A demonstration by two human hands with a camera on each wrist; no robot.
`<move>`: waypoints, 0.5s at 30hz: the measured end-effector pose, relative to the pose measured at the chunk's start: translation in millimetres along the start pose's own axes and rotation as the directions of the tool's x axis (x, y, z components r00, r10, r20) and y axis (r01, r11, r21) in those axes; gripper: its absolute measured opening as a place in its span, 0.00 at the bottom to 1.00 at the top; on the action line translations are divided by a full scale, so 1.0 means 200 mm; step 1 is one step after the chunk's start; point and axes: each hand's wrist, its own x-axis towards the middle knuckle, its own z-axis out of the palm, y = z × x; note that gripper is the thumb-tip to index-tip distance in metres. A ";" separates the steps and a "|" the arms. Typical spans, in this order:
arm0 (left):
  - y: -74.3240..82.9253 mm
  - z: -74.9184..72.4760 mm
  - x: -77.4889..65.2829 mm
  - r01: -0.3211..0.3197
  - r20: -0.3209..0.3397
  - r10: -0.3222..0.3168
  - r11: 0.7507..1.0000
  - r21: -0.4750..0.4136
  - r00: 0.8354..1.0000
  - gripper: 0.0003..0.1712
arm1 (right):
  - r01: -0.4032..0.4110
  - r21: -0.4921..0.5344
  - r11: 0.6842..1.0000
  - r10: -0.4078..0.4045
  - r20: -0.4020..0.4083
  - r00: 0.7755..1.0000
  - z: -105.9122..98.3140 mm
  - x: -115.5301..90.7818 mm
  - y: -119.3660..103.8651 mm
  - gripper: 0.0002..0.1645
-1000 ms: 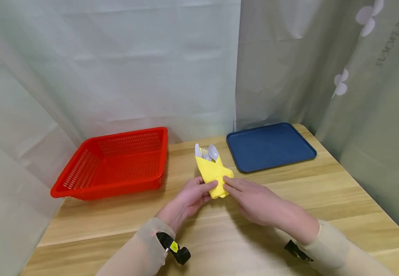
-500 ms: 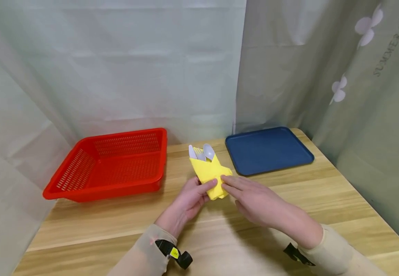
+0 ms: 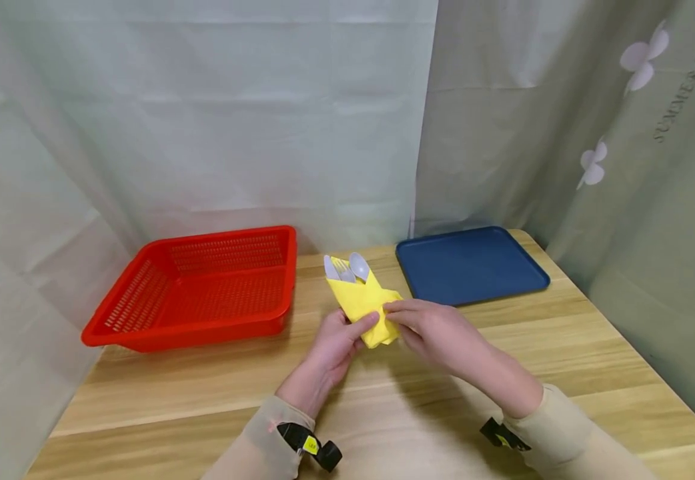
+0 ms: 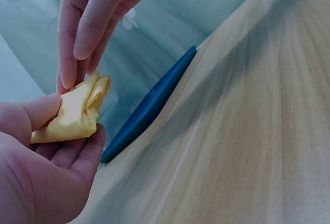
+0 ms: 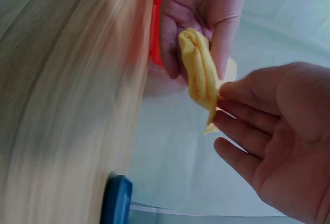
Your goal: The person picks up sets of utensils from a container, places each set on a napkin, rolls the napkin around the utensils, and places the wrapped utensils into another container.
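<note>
A yellow napkin is folded into a pouch around a pale plastic knife, fork and spoon. Their upper ends stick out at its top. My left hand grips the pouch near its lower end, thumb across the front and fingers behind, as the left wrist view shows. My right hand reaches in from the right, its fingertips touching the napkin's folded right side. The left wrist view shows these fingers mostly straight, with the thumb seemingly off the cloth.
A red perforated basket stands at the left of the wooden table. At the back right lies a flat blue tray. Pale curtains hang behind and on both sides. Each wrist carries a black strapped camera.
The napkin pouch and its cutlery have shifted slightly left and tilted further left in the head view. The right fingers have bent a little at the napkin's edge. My left hand keeps its grip.
</note>
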 end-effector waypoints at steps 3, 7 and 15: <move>0.00 0.00 0.00 -0.017 -0.005 0.017 1.000 0.008 1.000 0.23 | -0.080 0.028 0.996 0.081 -0.020 0.997 0.01 0.03 0.00 0.14; 0.01 0.00 -0.01 -0.023 -0.009 0.024 0.999 0.025 1.000 0.24 | -0.185 0.069 0.980 0.189 -0.041 0.981 0.03 0.06 0.00 0.12; 0.02 0.02 -0.02 -0.064 -0.022 0.066 0.993 0.103 0.998 0.25 | -0.299 0.155 0.942 0.309 -0.045 0.950 0.04 0.08 0.00 0.09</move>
